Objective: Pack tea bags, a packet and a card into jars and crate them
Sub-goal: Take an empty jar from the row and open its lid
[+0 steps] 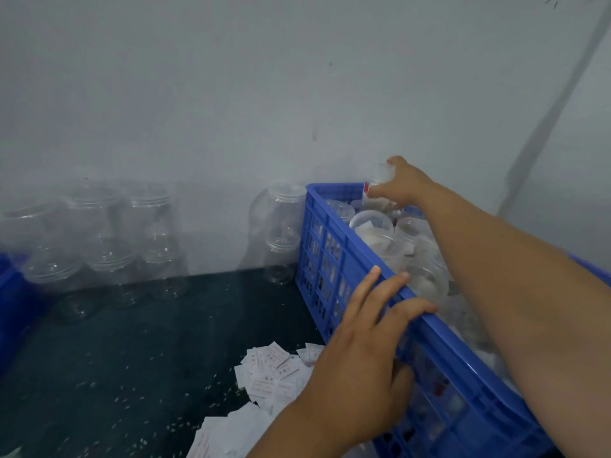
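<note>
The right hand (401, 186) reaches to the far corner of a blue plastic lattice crate (334, 259). Its grip is curled round the upper part of a clear plastic jar (380, 176). That jar is at the crate's far end, raised above the rim and blurred. A bit of red shows inside it just under the fingers. What else it contains cannot be made out.

Below and nearer than that grip, more clear packed jars with pale contents (373, 226) fill the crate, lying close together under the forearm.

The left hand (360, 352) holds the crate's near long rim. The fingers (370, 285) are spread and laid over the top edge, with the outermost one bent down inside, and the thumb presses the outer wall beneath them.

Just beneath and to the left of this grip, a heap of small white printed paper packets (274, 368) lies on the dark speckled table (132, 342), touching the crate's foot.

Beyond the left grip, two empty clear jars stacked one on the other (284, 233) stand against the crate's far corner and the pale wall (231, 94). Far to the left of both grips, a double-stacked row of empty clear jars (99, 246) lines the wall, and a blurred blue object (10, 292) is at the picture's edge.
</note>
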